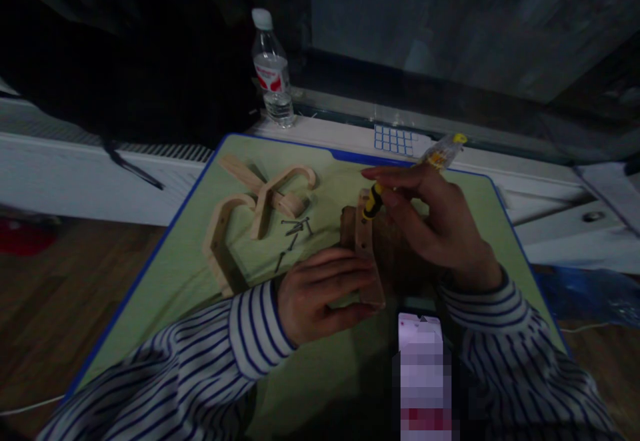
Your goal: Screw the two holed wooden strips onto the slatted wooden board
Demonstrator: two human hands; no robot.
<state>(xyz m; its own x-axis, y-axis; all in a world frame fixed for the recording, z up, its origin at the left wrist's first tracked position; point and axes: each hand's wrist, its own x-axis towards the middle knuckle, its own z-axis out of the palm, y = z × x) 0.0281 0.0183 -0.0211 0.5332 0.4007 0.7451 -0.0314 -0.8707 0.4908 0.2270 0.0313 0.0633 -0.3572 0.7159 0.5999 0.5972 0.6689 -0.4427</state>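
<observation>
A water bottle [271, 68] stands beyond the green mat [190, 274], near a phone [421, 368].

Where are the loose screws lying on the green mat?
In the head view, the screws lie left of centre on the green mat, just beyond the left hand and beside the curved wooden pieces.

A single head-worn camera looks forward and steeply down onto the tabletop [190, 274], close enough that its near edge falls below the picture. It faces the tabletop's far edge, where a water bottle [273, 71] stands near the far left corner, with floor visible past both side edges.
</observation>
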